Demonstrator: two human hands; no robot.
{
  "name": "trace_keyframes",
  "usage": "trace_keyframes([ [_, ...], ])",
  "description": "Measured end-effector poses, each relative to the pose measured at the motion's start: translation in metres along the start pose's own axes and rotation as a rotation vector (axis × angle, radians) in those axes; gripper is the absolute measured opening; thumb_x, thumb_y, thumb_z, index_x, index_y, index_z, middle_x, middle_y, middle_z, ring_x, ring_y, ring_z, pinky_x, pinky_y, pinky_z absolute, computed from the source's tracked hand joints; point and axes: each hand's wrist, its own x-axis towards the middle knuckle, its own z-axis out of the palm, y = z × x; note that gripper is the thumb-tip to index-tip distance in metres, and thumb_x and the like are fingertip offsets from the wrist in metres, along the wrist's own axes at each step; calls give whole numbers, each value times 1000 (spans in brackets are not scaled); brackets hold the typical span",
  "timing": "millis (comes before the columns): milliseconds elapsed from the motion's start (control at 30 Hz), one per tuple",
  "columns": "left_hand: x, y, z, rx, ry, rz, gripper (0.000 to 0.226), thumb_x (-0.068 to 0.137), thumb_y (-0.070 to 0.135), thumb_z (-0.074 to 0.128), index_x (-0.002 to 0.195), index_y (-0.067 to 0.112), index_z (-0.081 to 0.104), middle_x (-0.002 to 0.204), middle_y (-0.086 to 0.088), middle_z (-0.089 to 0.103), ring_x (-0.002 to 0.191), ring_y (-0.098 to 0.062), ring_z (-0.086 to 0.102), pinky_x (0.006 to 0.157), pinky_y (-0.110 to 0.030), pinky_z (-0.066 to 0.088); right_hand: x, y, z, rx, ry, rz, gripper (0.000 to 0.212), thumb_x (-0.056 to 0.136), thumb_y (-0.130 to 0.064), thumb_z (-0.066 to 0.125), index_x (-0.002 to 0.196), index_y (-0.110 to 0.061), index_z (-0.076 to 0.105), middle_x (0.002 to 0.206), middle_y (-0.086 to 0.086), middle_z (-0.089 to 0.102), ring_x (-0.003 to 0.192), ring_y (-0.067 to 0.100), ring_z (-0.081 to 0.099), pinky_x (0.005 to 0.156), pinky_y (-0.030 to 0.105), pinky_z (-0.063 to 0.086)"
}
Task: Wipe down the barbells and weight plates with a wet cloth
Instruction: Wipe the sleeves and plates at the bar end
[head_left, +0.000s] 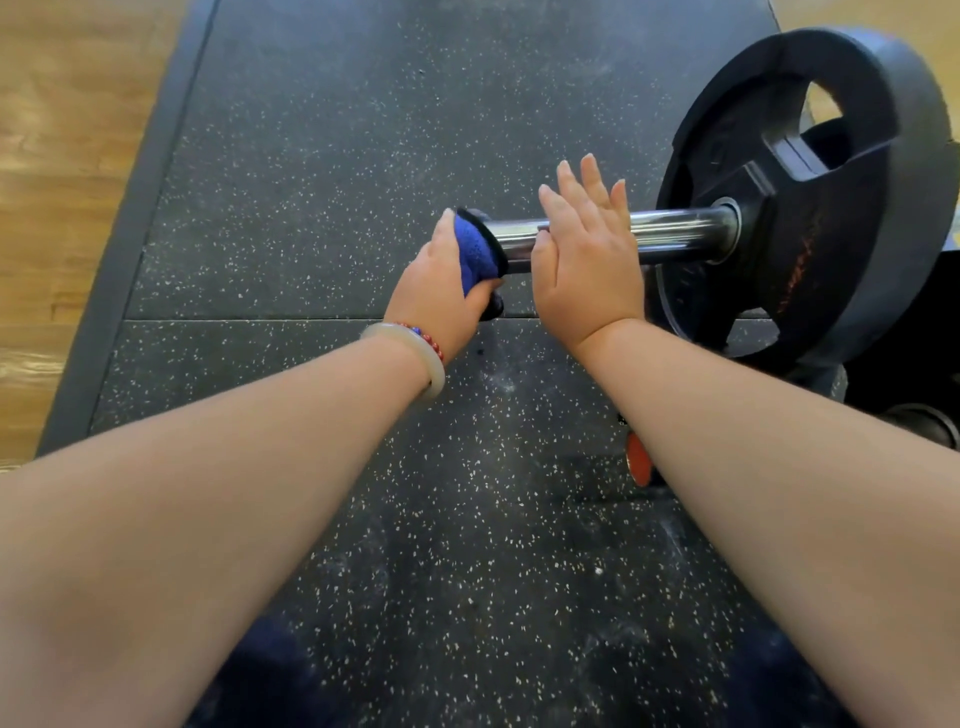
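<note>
A chrome barbell sleeve (675, 234) sticks out leftward from a black weight plate (810, 197) at the right. My left hand (441, 283) grips a blue cloth (475, 254) and holds it against the sleeve's free end. My right hand (587, 244) lies flat on top of the sleeve with its fingers straight, between the cloth and the plate. The part of the sleeve under my right palm is hidden.
The black speckled rubber mat (363, 156) covers the floor below the bar, with wooden flooring (62, 156) to the left. A small red object (638, 462) lies on the mat beside my right forearm. More dark equipment (919, 421) sits at the right edge.
</note>
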Motion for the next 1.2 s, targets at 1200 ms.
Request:
trace_keyframes([
  [1200,-45,23,-49,460,-295,-1,16,95,23,46,105,14,54,89,-4,60,78,-30,57,69,-34,45,-31,-37,-55,-9,-375,203,53,98,-29,24,145,-8,35,156,11,22,147,24,7,116,34,-10],
])
